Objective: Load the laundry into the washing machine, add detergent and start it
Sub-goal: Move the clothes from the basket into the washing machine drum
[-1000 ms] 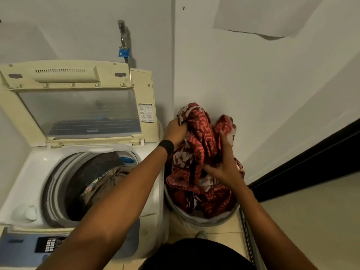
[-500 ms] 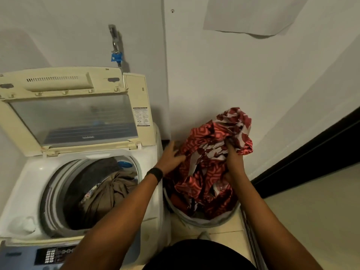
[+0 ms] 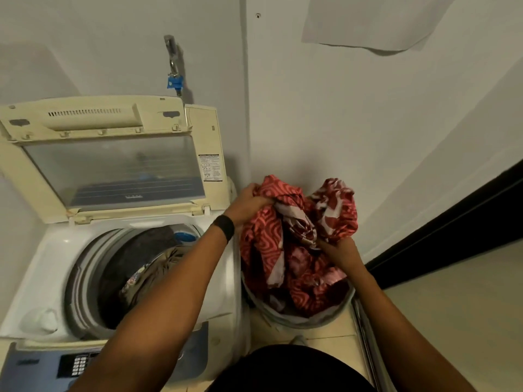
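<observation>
The red patterned cloth (image 3: 334, 213) is bunched above the laundry basket (image 3: 297, 321), which sits on the floor just to the right of the washing machine (image 3: 51, 250). Both hands hold it. The left grip (image 3: 249, 203) is curled tight round the far left bunch, high up. The right grip (image 3: 338, 251) pinches a fold lower down and nearer, on the right side. Between and below them the fabric hangs in loose folds, so its long run is roughly up and down, with the lower end lying inside the basket. Whether this is one large piece or several tangled together is hard to tell from here.

What the next move turns on is that the drum (image 3: 119, 267) lies to the left of the cloth, beyond the machine's right wall, with its mouth facing up. The lid (image 3: 113, 165) stands open at the far side, so the way in is from above and from the right. Brown and dark clothes (image 3: 158, 267) already lie in the drum, with room above them. The left grip is the nearer one to the opening, just beside the machine's far right corner, and would likely lead across. The trailing end probably needs lifting free of the basket rim and over the machine's edge first, or it may drag or snag there.
</observation>
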